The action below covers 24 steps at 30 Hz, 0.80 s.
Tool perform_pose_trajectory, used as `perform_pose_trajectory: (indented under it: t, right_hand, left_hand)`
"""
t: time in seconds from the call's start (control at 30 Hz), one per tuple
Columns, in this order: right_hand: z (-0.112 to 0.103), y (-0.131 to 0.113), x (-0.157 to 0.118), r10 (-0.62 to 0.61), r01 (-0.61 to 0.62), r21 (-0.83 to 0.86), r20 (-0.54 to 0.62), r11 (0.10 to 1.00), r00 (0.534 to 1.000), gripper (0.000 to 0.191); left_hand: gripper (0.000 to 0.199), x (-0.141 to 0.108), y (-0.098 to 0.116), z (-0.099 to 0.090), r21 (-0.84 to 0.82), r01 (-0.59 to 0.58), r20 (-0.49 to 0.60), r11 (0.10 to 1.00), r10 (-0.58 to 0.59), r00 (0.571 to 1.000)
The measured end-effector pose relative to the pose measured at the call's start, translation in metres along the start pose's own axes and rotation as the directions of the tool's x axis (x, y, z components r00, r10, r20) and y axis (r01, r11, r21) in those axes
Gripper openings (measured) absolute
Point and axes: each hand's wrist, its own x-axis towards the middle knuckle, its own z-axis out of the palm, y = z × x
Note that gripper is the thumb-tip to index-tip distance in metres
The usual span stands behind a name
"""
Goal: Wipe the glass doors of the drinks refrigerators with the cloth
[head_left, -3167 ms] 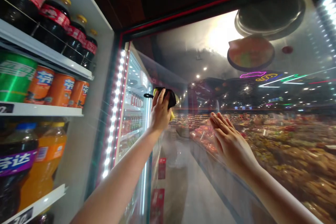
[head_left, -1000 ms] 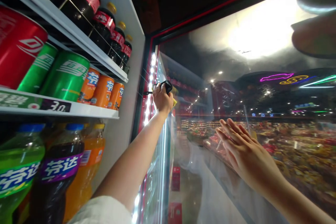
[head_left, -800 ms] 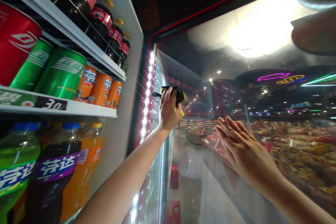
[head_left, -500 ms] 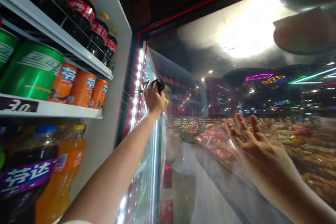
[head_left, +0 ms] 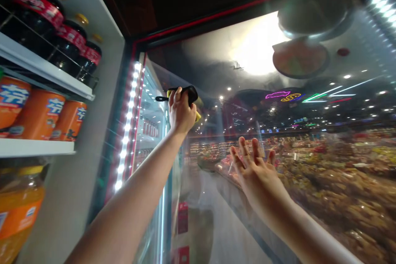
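My left hand (head_left: 180,114) reaches out to the glass door (head_left: 213,214) of a drinks fridge, its fingers closed around a black and yellow glass wiper (head_left: 192,94). The wiper has a black loop sticking out to the left and a yellow edge showing under my palm. It is held up against or very near the pane; the contact is hidden by my hand. Lower and to the right, my right hand (head_left: 258,173) is open with fingers spread, palm toward the glass. I cannot tell if it touches the pane.
At left are fridge shelves with cola bottles (head_left: 69,35), orange cans (head_left: 40,111) and an orange soda bottle (head_left: 21,206). A lit LED strip (head_left: 126,128) runs beside the door frame (head_left: 216,14). Shop displays (head_left: 334,185) and ceiling lights show through or in the glass.
My view has turned right, so the shelves slide left. My left hand, with the wiper, now sits farther right of the LED strip. My right hand appears farther left, still open.
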Motion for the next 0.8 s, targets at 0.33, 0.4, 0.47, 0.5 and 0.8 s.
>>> perform_pose_trajectory:
  t: [0.33, 0.4, 0.47, 0.5, 0.8]
  right_hand:
    - [-0.009, 0.059, -0.027, -0.132, 0.118, 0.256, 0.037, 0.959, 0.991, 0.058]
    - [-0.009, 0.084, -0.038, -0.114, 0.111, 0.24, -0.004, 0.964, 0.993, 0.055]
    - [-0.007, 0.108, -0.043, -0.085, 0.09, 0.21, -0.036, 0.973, 0.996, 0.053]
    - [-0.006, 0.119, -0.044, -0.069, 0.077, 0.197, -0.046, 0.977, 0.997, 0.053]
    - [-0.012, 0.18, -0.052, -0.017, 0.031, 0.209, -0.067, 0.977, 0.998, 0.053]
  left_hand:
    - [0.058, -0.041, 0.08, 0.012, -0.151, -0.452, 0.336, 0.879, 0.475, 0.813]
    - [0.058, -0.037, 0.072, 0.013, -0.091, -0.378, 0.318, 0.921, 0.387, 0.865]
    - [0.056, -0.021, 0.079, 0.024, -0.017, -0.236, 0.261, 0.972, 0.232, 0.937]
    - [0.056, -0.011, 0.089, 0.033, 0.01, -0.165, 0.23, 0.986, 0.158, 0.96]
    - [0.059, -0.031, 0.188, 0.076, -0.135, -0.413, 0.34, 0.901, 0.434, 0.834]
